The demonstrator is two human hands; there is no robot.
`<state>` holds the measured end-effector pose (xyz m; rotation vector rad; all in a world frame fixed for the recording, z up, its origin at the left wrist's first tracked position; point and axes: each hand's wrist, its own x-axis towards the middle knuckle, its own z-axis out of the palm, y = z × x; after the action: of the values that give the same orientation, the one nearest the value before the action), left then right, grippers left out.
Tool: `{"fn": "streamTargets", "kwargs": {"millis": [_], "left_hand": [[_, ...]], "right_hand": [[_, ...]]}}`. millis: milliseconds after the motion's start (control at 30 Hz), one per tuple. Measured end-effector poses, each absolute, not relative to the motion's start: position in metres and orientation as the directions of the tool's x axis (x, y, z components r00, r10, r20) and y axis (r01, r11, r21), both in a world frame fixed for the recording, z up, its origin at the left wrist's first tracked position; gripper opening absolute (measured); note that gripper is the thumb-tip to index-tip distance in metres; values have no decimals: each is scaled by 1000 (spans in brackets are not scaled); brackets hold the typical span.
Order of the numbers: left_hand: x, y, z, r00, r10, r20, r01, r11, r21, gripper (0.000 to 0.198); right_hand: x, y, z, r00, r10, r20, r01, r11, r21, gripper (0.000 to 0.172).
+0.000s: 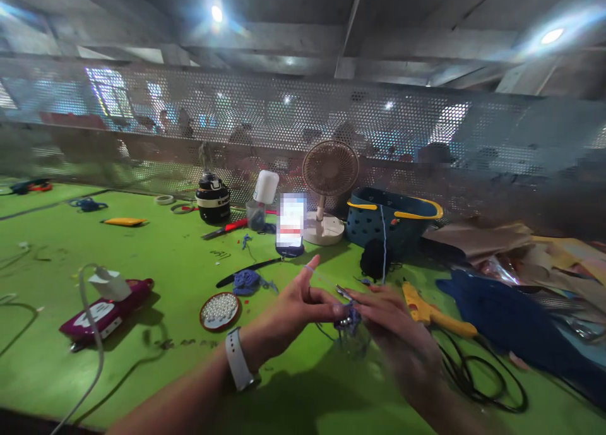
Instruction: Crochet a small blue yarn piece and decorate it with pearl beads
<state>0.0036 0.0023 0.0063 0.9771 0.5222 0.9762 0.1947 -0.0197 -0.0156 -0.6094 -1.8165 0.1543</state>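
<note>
Pinching with thumb and fingers, the left hand [312, 299] is gripping a small purple crocheted piece [351, 315], its index finger pointing up with a strand of yarn [324, 275] crossing it. The right hand [398, 324] is holding a metal crochet hook [341, 291]. The piece is sitting between both hands, over the green table [165, 252]; a dish of pearl beads [220, 310] is lying left of them.

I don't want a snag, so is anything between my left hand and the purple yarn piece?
Nothing visible stands in the way: the left hand pinches the purple yarn piece directly, with the right hand close on its other side.
</note>
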Motion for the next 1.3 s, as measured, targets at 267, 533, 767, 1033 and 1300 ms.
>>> {"fn": "streamTargets", "kwargs": {"millis": [267,533,767,1033,1300], "left_hand": [[-8,12,8,609,792,51,-417,265,869,102],[-13,14,7,650,757,64,-374,245,894,99],[-14,15,6,665,741,90,-360,214,908,94],[-13,15,8,666,741,91,-285,140,948,90],[-12,15,8,636,765,102,-184,22,983,90]], "right_hand": [[203,-16,-14,-156,696,701,84,716,-693,22],[212,-14,-6,-236,834,499,-81,495,-865,16],[214,-8,-1,-356,831,427,-193,382,-904,16],[219,-5,3,-460,807,371,-243,288,-926,16],[221,-11,9,-454,818,354,-85,356,-931,19]]}}
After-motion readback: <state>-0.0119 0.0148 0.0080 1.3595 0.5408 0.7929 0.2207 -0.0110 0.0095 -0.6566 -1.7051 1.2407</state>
